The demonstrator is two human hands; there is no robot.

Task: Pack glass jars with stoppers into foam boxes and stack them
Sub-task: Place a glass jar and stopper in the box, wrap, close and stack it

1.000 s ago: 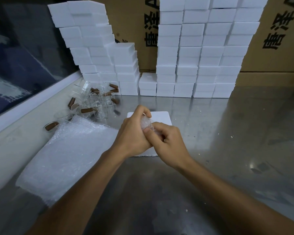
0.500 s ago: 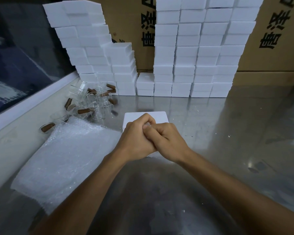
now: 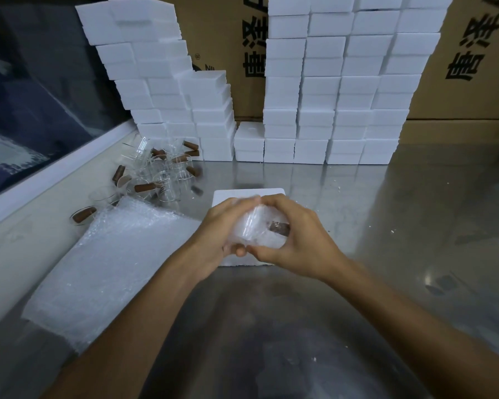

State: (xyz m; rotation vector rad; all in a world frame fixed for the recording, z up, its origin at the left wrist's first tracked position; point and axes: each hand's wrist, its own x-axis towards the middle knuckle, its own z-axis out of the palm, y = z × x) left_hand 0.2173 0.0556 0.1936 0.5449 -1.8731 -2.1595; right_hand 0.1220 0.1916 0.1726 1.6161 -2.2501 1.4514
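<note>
Bubble wrap clouds the glass jar, its brown stopper showing through, held above the open foam box on the steel counter. The left hand and right hand both curl around the bundle. Wrapping looks nearly done; next the bundle likely needs lowering into the box without the wrap springing loose.

Dim overhead light, soft glare on steel table; wide-angle bowing at edges; hands motion-blurred.

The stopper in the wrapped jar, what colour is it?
Brown, seen in the head view: the stopper shows through the bubble wrap.
</note>
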